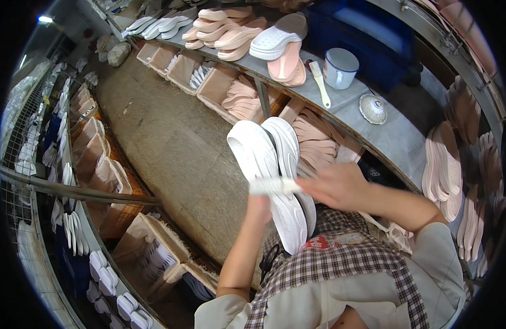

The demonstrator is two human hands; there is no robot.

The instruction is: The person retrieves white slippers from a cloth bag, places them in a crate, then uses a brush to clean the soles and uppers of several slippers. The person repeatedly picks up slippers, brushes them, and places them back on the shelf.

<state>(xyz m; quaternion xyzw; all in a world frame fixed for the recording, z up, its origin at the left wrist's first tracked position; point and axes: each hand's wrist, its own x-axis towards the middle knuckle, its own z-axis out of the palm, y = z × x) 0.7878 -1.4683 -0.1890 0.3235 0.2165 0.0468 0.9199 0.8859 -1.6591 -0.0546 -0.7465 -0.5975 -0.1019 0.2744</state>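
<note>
Two white shoe soles point(272, 175) held upright at the centre of the frame, a brush point(273, 186) laid across them.

At the left edge, wire racks point(28, 164) carry white soles; beside them a row of cardboard boxes point(99, 164) runs down to the lower left, the lowest holding white pieces. The left hand point(258, 209) grips the soles from below, fingers closed around them. The right hand point(338, 186) is closed on the brush handle. Above, boxes under the bench point(236, 93) hold pink soles; upper right, a white mug point(339, 68) stands beside a second brush point(320, 82).
</note>
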